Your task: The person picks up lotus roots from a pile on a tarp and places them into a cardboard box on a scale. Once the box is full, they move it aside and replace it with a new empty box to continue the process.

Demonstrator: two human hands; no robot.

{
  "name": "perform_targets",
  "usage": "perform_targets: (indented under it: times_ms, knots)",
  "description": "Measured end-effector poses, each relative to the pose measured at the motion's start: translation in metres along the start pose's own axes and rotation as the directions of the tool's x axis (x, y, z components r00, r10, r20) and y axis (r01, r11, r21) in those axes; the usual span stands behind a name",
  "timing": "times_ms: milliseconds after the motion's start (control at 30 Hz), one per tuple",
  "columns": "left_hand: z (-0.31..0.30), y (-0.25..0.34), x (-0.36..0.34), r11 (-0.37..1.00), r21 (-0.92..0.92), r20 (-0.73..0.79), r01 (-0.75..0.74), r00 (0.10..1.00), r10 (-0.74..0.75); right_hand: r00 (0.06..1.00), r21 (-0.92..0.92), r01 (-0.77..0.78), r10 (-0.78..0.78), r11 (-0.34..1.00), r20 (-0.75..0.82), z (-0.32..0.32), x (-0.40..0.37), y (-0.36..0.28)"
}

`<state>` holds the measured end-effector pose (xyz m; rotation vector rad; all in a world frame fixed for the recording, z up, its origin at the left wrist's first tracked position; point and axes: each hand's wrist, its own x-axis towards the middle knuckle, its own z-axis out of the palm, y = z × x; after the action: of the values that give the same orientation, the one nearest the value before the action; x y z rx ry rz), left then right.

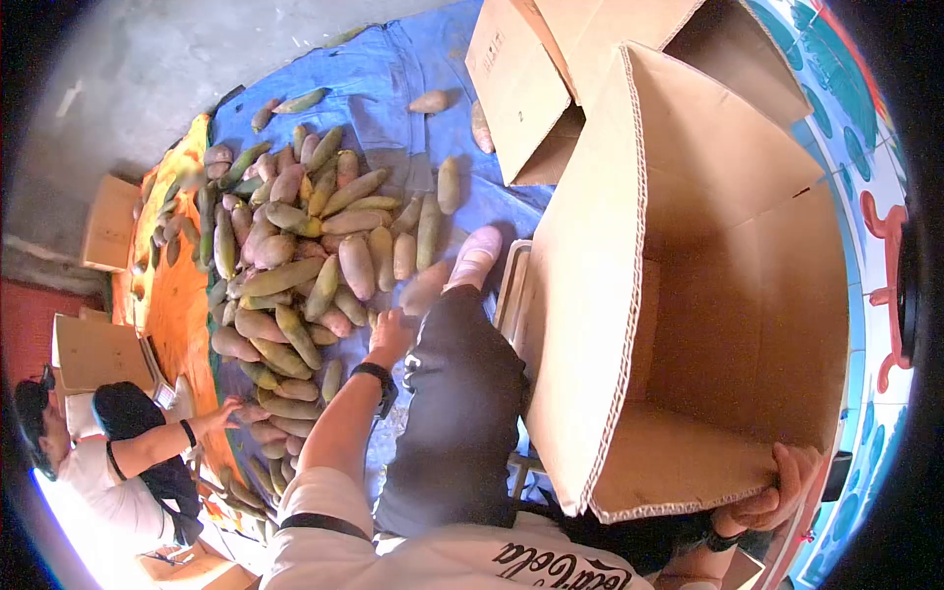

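My left hand (390,337) reaches down at the edge of a heap of long green-and-pink radishes (357,265). Its fingers look stretched out, and nothing shows clearly in them. Just beyond the fingertips is a blurred pinkish radish (425,288), close to my shoe. With my right hand (782,489) I grip the near edge of a large cardboard box (590,324), fingers curled over its rim. The box is tilted with its opening towards me, and its visible inside is bare cardboard.
More open cardboard boxes (521,88) stand at the back. A blue tarp (334,74) lies under the radishes, beside an orange sheet (167,295). At left, a co-worker (128,472) reaches into the heap. A red hook-shaped piece (888,290) is on the right.
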<state>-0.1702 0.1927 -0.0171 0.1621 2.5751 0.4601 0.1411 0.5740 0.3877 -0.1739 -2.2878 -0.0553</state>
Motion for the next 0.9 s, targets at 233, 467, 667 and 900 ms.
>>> perform_targets:
  times_ms: [233, 467, 667, 900]
  knots:
    - [-0.017, 0.028, 0.026, 0.997, 0.042, 0.013, -0.065, 0.998, 0.064, 0.999, -0.051, -0.019, 0.021, 0.998, 0.045, -0.008, -0.009, 0.013]
    - [0.013, 0.012, 0.060, 0.997, -0.052, 0.093, 0.049, 0.995, -0.044, 0.980, -0.001, 0.046, -0.045, 0.999, 0.195, -0.031, -0.018, 0.037]
    - [0.004, 0.040, 0.052, 0.977, 0.071, 0.152, 0.202, 0.966, -0.211, 0.939, -0.073, 0.102, -0.072, 0.992, 0.336, -0.064, -0.028, 0.058]
    - [0.050, 0.009, 0.073, 0.982, -0.049, 0.101, 0.185, 0.979, -0.180, 0.955, -0.097, 0.105, -0.073, 0.990, 0.289, -0.048, -0.014, 0.040]
